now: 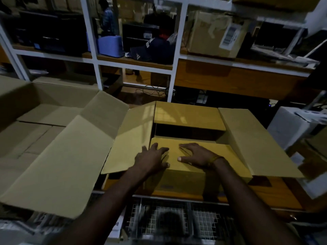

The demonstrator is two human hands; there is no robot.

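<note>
- The left hand (pixel 152 159) lies palm down with straight, spread fingers, pressing on the near flap (pixel 228 156) of the small yellow-brown cardboard box (pixel 177 181); it grasps nothing
- The right hand (pixel 196 155), with a yellow thread band (pixel 215 159) at the wrist, lies just beside it on the same flap, fingers straight, pushing down rather than gripping
- Under both palms the near flap is folded in and lies about level over the opening, so that fold looks done
- The far flap (pixel 187 115) is also turned inward; a dark gap (pixel 187 131) shows between the two flaps, and what is inside cannot be told
- The left side flap (pixel 131 137) and the right side flap (pixel 251 140) both splay outward, not yet folded
- Judged from this, the closing is about half done: both long side flaps have to come over the short ones, and then the seam needs sealing; no tape shows in view
- The box stands on the brown wooden bench (pixel 276 191) near its front edge, straight ahead of the person
- Just beside it on the left is a large open brown cardboard carton (pixel 58 156), all its flaps spread wide
</note>
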